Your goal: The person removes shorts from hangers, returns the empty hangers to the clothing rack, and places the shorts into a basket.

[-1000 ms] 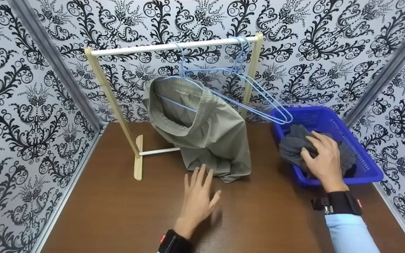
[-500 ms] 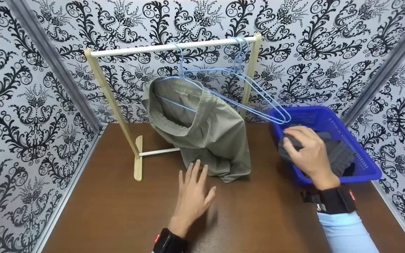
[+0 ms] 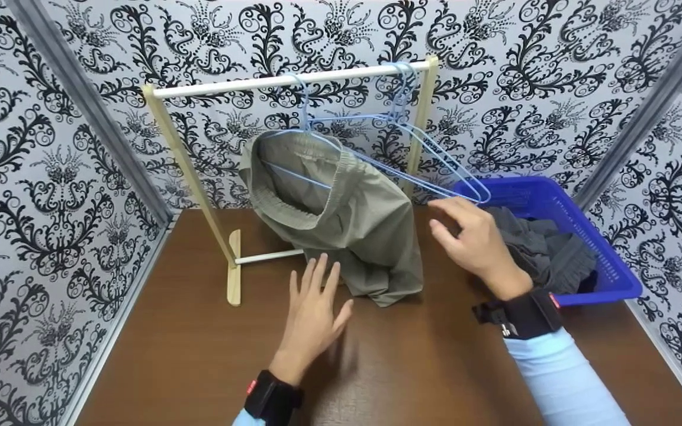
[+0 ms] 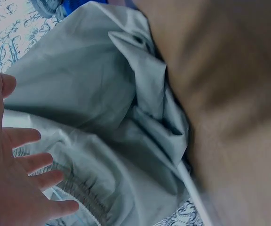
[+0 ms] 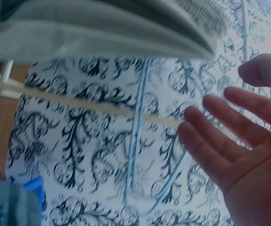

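Observation:
Grey-green shorts point(image 3: 376, 219) with an elastic waistband hang on a blue wire hanger point(image 3: 297, 174), their waist opening tilted to the left. In front of the lower cloth is my left hand point(image 3: 311, 319), fingers spread and holding nothing. In the left wrist view this hand point(image 4: 13, 174) appears beside the waistband. My right hand point(image 3: 474, 239) hovers between the shorts and the basket, fingers loosely bent and nothing in them. The right wrist view shows that hand point(image 5: 239, 146) with its palm bare, near the ends of the bare hangers point(image 5: 138, 113).
A rack with a white top bar point(image 3: 228, 84) and wooden posts stands on the brown table point(image 3: 394, 367). At the right, a blue plastic basket point(image 3: 530, 192) holds crumpled dark grey clothes point(image 3: 548, 245). Patterned walls close in the back and sides.
My right hand has left the dark clothes in the basket and moved left toward the shorts. The left hand has shifted slightly up and left. The shorts have stayed put.

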Motion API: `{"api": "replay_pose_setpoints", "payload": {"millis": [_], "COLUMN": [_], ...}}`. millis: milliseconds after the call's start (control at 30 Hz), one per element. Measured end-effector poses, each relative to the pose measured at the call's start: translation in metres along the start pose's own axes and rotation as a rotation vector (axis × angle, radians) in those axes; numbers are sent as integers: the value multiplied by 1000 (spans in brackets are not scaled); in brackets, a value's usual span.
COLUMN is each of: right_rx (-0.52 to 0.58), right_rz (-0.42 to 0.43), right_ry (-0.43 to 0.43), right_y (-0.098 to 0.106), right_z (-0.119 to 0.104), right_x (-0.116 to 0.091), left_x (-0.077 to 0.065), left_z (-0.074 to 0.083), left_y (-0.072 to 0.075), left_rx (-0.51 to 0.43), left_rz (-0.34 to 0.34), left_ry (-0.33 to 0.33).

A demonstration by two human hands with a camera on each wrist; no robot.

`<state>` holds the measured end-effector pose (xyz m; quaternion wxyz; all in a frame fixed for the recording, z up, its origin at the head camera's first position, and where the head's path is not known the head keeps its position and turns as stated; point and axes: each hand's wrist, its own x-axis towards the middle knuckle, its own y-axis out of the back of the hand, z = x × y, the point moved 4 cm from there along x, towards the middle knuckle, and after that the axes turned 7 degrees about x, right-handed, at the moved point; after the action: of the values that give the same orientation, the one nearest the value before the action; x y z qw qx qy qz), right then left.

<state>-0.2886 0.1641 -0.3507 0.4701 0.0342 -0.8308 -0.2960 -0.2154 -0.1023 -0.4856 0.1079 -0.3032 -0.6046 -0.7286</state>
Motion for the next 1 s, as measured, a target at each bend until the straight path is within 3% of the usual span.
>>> {"api": "replay_pose_setpoints", "payload": {"millis": [467,700,1000], "right_rx": [74,86,126], "right_rz": [-136,-220,-264], "right_ry": [-211,-331,-396], "right_y": [-31,-45,-62], "right_z": [-5,-5,-1], "right_x": [27,42,60], "left_x": [28,47,68], "left_z": [-14,-19,-30], "left_y": [22,38,49], "left_rx": [46,117,175], "left_rz": [79,81,70], "left_ry": [-59,-106,-148]}}
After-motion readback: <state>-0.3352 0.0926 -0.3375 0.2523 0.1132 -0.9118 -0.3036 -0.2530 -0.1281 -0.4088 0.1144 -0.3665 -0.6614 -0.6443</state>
